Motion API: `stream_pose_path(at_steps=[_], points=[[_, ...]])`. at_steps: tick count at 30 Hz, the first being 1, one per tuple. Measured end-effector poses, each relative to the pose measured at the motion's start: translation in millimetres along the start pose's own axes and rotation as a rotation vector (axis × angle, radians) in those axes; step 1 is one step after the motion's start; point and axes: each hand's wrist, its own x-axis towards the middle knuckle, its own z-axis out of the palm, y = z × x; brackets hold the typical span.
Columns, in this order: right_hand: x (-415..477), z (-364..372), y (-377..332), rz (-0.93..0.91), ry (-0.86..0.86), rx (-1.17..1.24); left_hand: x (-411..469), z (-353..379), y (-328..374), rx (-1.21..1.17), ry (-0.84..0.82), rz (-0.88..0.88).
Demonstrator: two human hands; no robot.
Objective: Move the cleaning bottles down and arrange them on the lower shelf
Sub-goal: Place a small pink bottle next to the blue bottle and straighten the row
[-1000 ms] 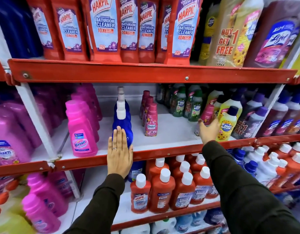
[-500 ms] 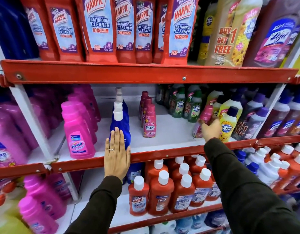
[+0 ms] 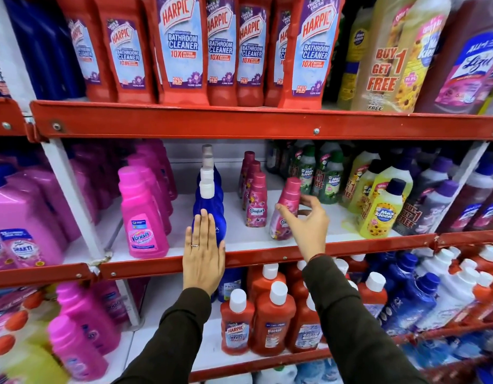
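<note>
My right hand (image 3: 306, 225) grips a small pink Comfort bottle (image 3: 287, 206), tilted, on the middle shelf (image 3: 267, 257) just right of a row of matching pink Comfort bottles (image 3: 256, 202). My left hand (image 3: 203, 253) lies flat, fingers together, against the front blue bottle (image 3: 209, 206) of a row with white caps and over the red shelf edge. Red Harpic bathroom cleaner bottles (image 3: 181, 48) stand on the top shelf. On the lower shelf stand red bottles with white caps (image 3: 273, 320).
Pink Vanish bottles (image 3: 142, 217) stand left of the blue row. Yellow and green Max Kleen bottles (image 3: 378, 203) fill the middle shelf's right side. Purple and large yellow bottles (image 3: 392, 51) sit top right. Blue and white bottles (image 3: 422, 297) crowd the lower right, pink ones (image 3: 82, 322) the lower left.
My right hand has carried the tilted pink Comfort bottle leftward from beside the yellow bottles to next to the Comfort row. My left hand has stayed flat on the blue bottle.
</note>
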Motion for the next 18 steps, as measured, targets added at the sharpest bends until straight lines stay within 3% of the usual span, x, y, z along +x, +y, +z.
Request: stream_pose_path(at_steps=[18], points=[[-24, 38, -7, -0.026, -0.072, -0.108, 0, -2, -1, -0.01, -0.017, 0.004]])
